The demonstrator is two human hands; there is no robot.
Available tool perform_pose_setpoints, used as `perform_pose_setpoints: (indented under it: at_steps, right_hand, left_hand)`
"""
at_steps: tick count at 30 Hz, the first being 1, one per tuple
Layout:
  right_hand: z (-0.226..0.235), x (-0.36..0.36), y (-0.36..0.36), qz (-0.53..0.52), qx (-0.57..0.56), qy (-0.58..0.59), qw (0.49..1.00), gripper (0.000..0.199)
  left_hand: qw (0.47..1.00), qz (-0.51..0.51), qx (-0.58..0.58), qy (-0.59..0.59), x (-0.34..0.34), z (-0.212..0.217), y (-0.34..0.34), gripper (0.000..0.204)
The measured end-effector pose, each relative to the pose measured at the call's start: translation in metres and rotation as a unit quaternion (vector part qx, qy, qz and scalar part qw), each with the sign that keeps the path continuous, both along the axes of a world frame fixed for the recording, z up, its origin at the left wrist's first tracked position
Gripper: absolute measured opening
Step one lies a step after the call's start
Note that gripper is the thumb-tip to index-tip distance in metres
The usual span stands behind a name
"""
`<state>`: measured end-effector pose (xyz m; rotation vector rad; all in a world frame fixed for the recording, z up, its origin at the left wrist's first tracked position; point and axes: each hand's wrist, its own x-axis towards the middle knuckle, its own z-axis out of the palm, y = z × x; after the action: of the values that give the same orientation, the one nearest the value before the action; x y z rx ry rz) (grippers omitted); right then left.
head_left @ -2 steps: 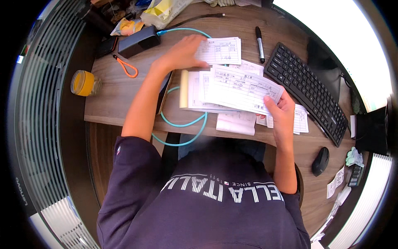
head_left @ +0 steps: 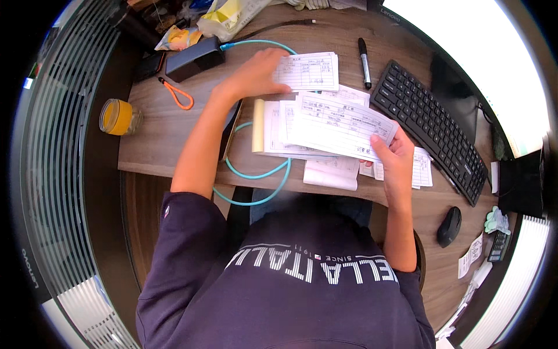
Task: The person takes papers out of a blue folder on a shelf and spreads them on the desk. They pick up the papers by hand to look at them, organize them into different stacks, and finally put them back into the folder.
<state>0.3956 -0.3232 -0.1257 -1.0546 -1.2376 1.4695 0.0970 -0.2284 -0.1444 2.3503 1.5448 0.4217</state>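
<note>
My left hand [head_left: 263, 72] is at the left end of a small stack of printed paper slips [head_left: 311, 72], thumb at the lower edge and fingers at the upper edge. My right hand [head_left: 393, 154] pinches the right end of a filled-in paper form [head_left: 343, 122], thumb on top and the other fingers partly hidden beneath. This form slants over a form pad with a cream-coloured binding strip [head_left: 258, 125]. Other slips [head_left: 351, 94] show behind it, and a pinkish sheet [head_left: 330, 174] lies at the desk's front edge. More forms [head_left: 422, 168] lie beside my right wrist.
A black keyboard [head_left: 430, 131] and mouse [head_left: 449, 227] are on the right, with a marker [head_left: 364, 63] behind the papers. A turquoise cable [head_left: 256, 175] loops past the desk edge from a dark box [head_left: 195, 59]. A yellow-wrapped jar [head_left: 119, 116] stands at far left.
</note>
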Motion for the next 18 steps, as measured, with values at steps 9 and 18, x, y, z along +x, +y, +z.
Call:
perform_pose_setpoints:
  at_steps: [9,18]
  right_hand:
    - [0.002,-0.008,0.006,0.03,-0.008,-0.05,0.998,0.019]
    - [-0.007,-0.012,0.007,0.057,-0.006,-0.059,0.997,0.021]
  left_hand:
    - [0.998,-0.018,0.053,0.008,-0.008,-0.004,-0.012,0.057]
    - [0.996,0.037,-0.049,-0.07,-0.022,0.005,-0.002,0.026]
